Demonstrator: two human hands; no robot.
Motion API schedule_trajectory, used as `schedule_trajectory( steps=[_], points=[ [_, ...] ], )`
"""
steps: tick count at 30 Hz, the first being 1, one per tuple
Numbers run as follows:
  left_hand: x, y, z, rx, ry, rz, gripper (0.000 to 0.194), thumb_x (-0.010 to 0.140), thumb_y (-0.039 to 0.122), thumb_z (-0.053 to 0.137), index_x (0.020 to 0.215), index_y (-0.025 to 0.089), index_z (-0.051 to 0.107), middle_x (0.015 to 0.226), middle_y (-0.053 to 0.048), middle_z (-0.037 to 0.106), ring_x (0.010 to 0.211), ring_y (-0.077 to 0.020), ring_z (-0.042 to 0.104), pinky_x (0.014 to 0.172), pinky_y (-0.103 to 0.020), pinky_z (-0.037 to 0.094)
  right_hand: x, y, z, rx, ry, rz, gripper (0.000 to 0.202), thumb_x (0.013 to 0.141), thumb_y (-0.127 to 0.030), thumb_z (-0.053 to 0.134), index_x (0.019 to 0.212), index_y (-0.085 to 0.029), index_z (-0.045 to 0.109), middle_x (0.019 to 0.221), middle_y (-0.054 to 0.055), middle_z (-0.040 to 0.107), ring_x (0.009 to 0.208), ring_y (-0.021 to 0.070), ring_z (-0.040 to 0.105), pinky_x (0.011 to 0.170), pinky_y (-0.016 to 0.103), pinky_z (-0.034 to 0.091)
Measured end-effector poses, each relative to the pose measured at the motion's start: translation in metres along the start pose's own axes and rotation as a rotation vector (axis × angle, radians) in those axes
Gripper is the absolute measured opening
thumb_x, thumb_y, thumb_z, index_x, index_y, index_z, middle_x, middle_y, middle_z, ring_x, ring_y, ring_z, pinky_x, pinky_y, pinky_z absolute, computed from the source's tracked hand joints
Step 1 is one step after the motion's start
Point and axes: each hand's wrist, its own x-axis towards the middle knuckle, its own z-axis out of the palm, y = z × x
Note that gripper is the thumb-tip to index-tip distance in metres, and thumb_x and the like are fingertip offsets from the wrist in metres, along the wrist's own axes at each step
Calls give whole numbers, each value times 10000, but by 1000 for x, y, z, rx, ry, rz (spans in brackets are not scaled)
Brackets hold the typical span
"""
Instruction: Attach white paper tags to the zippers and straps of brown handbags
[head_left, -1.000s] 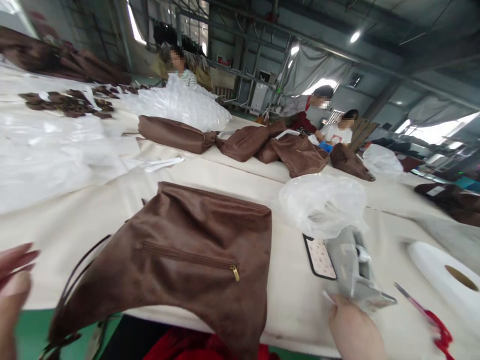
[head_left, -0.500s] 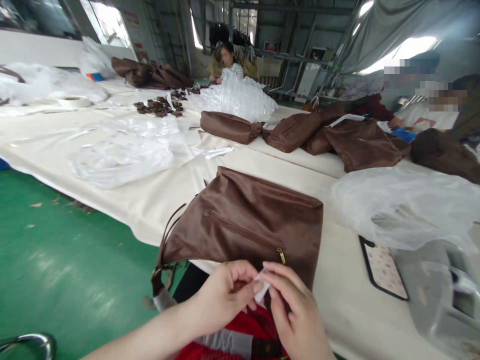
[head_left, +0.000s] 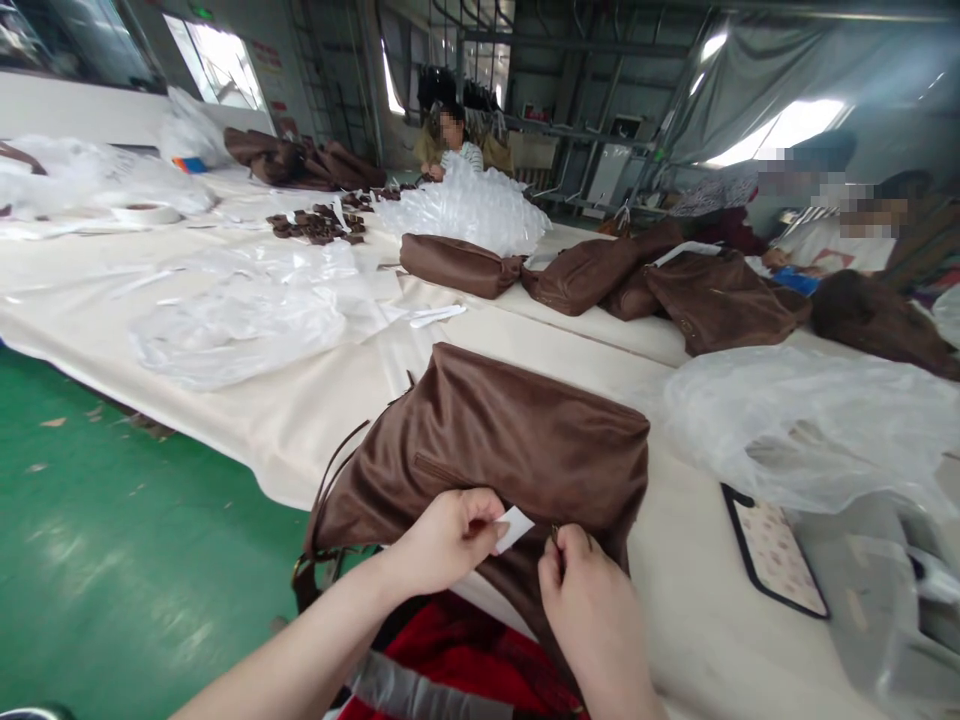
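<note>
A brown leather handbag [head_left: 525,430] lies on the table in front of me, its zipped pocket [head_left: 439,470] facing up and its strap [head_left: 307,575] hanging off at the left. My left hand [head_left: 454,540] pinches a small white paper slip [head_left: 514,528] above the bag. Just right of it, my right hand [head_left: 581,570] is closed at the end of the pocket zip, with the brass zipper pull [head_left: 555,533] between thumb and fingers. Part of the zip is hidden behind the hands.
Clear plastic bags [head_left: 810,430] and a phone [head_left: 776,550] lie at the right. More brown bags [head_left: 457,265] line the table's middle. A heap of small brown pieces [head_left: 315,223] and a tape roll [head_left: 146,214] are farther left. People sit across the table.
My hands have parted. The white slip has stayed in my left hand, while my right hand has let go of it and taken hold of the zipper pull.
</note>
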Motion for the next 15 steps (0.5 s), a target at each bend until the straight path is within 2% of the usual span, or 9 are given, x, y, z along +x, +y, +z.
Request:
schedule_trajectory(
  steps=[3, 9, 13, 15],
  points=[
    [-2, -11, 1, -119, 0, 17, 192, 885, 300, 519, 798, 150, 601, 717, -12, 624, 665, -119, 558, 642, -206, 435, 0, -4, 1, 41, 19, -35, 155, 909, -157, 421, 777, -227, 460, 673, 30, 633, 541, 187, 622, 506, 308, 310],
    [-3, 0, 2, -74, 15, 25, 205, 877, 244, 500, 784, 154, 658, 724, -16, 647, 672, -126, 583, 644, -202, 438, 4, -13, -2, 258, 2, -38, 150, 881, -163, 442, 750, -234, 463, 655, -6, 619, 576, 178, 617, 533, 306, 300],
    [-11, 8, 12, 94, 136, -41, 167, 864, 210, 505, 783, 180, 649, 688, -13, 654, 623, -140, 592, 578, -213, 416, 1, -10, -6, 388, 26, -24, 138, 884, -187, 453, 756, -234, 476, 666, -21, 621, 588, 166, 611, 553, 296, 320],
    [-16, 13, 21, 173, 203, -44, 168, 866, 199, 504, 811, 200, 662, 711, -15, 673, 638, -152, 612, 601, -227, 431, -1, -9, -8, 413, 46, -25, 140, 891, -194, 444, 763, -231, 489, 674, -13, 629, 584, 163, 605, 552, 291, 325]
  ],
)
